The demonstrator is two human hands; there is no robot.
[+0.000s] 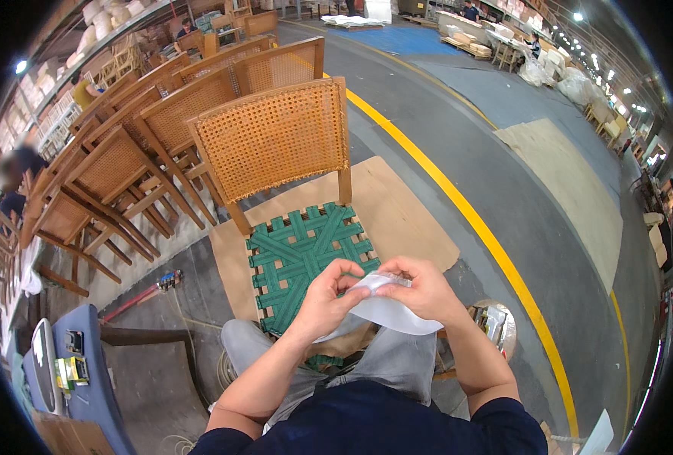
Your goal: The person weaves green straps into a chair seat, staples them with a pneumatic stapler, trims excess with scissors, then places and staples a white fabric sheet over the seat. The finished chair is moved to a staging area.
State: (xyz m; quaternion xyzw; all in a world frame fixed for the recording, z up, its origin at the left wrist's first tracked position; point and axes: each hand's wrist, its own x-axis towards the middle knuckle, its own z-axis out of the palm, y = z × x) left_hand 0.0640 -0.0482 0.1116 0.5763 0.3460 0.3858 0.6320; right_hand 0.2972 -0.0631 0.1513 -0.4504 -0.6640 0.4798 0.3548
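Both hands meet over my lap on a small clear plastic bag (388, 308). My left hand (329, 294) pinches the bag's upper left edge. My right hand (421, 287) grips its top from the right. Right in front of me stands a wooden chair (276, 136) with a cane-woven back and a seat of green woven webbing (302, 250). The chair rests on a sheet of brown cardboard (405, 220). My knees in grey trousers touch the seat's near edge.
Several similar cane-back chairs (147, 136) are stacked in a row to the left. A yellow floor line (488, 243) runs diagonally on the right. A blue-grey cart (78, 364) with small items stands at lower left. People stand far left and far back.
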